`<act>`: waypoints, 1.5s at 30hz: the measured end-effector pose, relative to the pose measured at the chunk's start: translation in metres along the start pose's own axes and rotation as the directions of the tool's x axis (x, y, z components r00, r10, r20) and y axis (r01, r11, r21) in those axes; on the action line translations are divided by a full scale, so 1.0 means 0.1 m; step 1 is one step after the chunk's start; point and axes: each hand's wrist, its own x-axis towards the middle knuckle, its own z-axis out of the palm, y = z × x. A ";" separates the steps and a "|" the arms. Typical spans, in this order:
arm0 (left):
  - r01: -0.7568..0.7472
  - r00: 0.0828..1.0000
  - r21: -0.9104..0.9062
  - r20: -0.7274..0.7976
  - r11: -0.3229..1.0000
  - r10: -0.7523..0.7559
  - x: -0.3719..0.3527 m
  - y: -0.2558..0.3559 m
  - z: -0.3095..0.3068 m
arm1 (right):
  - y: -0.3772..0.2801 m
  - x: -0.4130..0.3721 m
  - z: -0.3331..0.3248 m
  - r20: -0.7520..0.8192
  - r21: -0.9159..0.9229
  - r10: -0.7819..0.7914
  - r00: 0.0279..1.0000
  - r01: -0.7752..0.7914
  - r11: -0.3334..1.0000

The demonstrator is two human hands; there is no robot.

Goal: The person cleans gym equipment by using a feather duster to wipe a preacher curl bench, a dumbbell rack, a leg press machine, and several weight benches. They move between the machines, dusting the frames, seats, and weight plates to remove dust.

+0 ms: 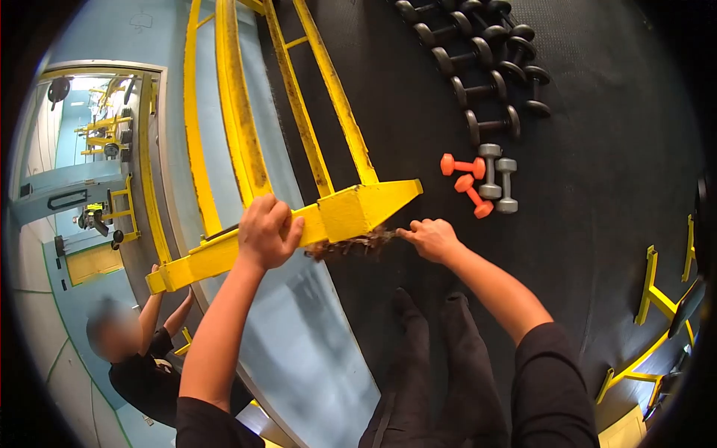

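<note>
A yellow metal rack [347, 213] with long rails and worn paint stands in front of me. My left hand [267, 233] is closed around its near end bar. My right hand [431, 240] is closed on the thin end of a brown feather duster [352, 246]. The duster's feathers lie along the underside of the rack's end piece and seem to touch it. Part of the feathers is hidden behind the yellow metal.
Several black dumbbells [484, 91] lie in rows on the black rubber floor [597, 149]. Nearer are orange dumbbells [463, 166] and grey dumbbells [506, 185]. A wall mirror [134, 216] at left shows a person [142, 381] and gym equipment. Yellow-framed equipment [657, 302] stands at right.
</note>
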 end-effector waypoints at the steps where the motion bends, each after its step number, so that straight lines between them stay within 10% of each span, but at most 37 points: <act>1: 0.000 1.000 -0.004 0.002 1.000 0.000 0.00 -0.01 0.01 | -0.09 0.05 -0.05 -0.013 0.043 -0.011 1.000 0.011 0.999; 11: 0.053 0.999 -0.087 -0.006 0.995 -0.054 0.00 -0.06 -0.07 | -1.06 -0.39 -0.65 -0.126 0.078 -0.005 0.992 0.015 0.997; 24: 0.027 1.000 -0.180 0.001 0.983 -0.028 -0.07 -0.29 0.08 | -0.61 -2.05 -4.25 -0.187 -0.145 0.268 0.945 -0.297 0.944; 26: -0.099 0.995 -0.187 0.015 0.977 0.103 -0.09 -0.34 0.07 | -0.67 -1.70 -4.45 -0.337 -0.062 0.261 0.905 -0.298 0.953; 29: 0.118 0.988 -0.218 0.127 0.969 -0.091 -0.04 -0.25 -0.17 | -0.87 -0.92 -4.37 -0.365 -0.097 0.135 0.921 -0.181 0.979; 32: 0.188 0.981 -0.249 0.091 0.950 -0.171 -0.21 -0.21 0.40 | -1.36 -0.02 -4.38 -0.189 -0.205 -0.088 0.978 0.048 0.977; 33: 0.355 0.919 -0.302 0.285 0.885 -0.272 -0.22 -0.15 0.11 | -1.47 0.24 -4.39 -0.124 -0.224 -0.170 0.978 0.139 0.965; 36: 0.168 0.936 -0.264 -0.258 0.950 -0.237 -0.20 -0.27 0.36 | -1.75 0.86 -4.60 0.117 -0.304 -0.321 0.940 0.342 0.889; 38: 0.214 0.970 -0.311 -0.042 0.926 -0.238 -0.09 -0.27 0.10 | -1.70 1.27 -4.69 0.063 -0.430 -0.255 0.965 0.257 0.865; 45: 0.277 0.907 -0.283 -0.240 0.918 -0.347 -0.07 -0.24 0.24 | -1.76 1.82 -4.87 0.157 -0.402 -0.336 0.929 0.371 0.837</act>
